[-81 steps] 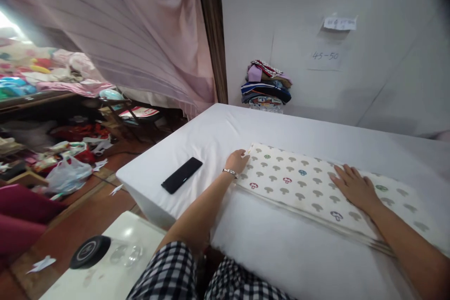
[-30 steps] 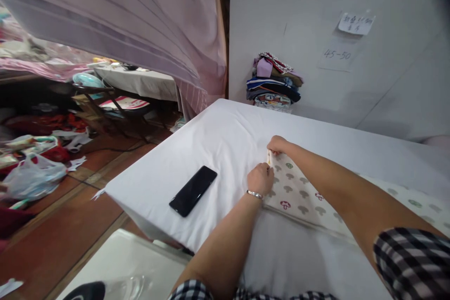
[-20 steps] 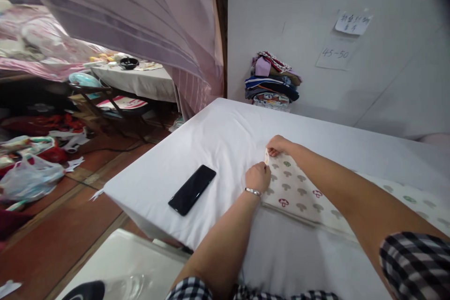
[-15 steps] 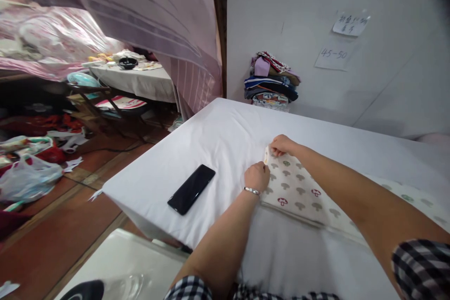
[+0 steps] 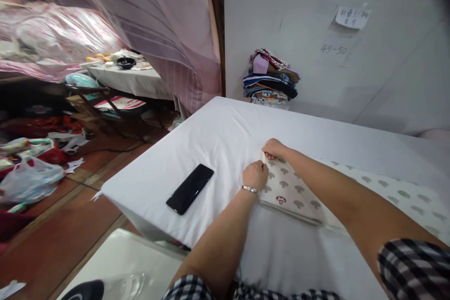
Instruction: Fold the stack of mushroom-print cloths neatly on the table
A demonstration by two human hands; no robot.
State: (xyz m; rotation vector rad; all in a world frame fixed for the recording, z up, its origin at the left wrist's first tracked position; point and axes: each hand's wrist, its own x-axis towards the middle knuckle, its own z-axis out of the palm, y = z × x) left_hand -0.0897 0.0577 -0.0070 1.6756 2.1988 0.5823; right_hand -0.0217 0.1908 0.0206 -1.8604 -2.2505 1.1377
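A cream cloth (image 5: 288,190) with grey mushroom prints and a few red and green ones lies folded in layers on the white-covered table (image 5: 225,136). It stretches away to the right beneath my right forearm. My left hand (image 5: 255,176), with a silver bracelet at the wrist, is closed on the cloth's left edge. Just beyond it, my right hand (image 5: 273,148) pinches the far left corner of the same cloth. Left of my hands a black phone (image 5: 190,189) lies flat on the table.
A stack of folded clothes (image 5: 270,79) stands by the wall behind the table. Paper notes (image 5: 352,17) hang on that wall. At the lower left is a white stool-like surface (image 5: 130,262). Plastic bags (image 5: 31,180) and a chair (image 5: 116,103) are farther left.
My right hand has moved slightly left along the cloth's far corner, drawing nearer to my left hand. More of the printed cloth shows behind my right forearm. The left hand keeps its hold.
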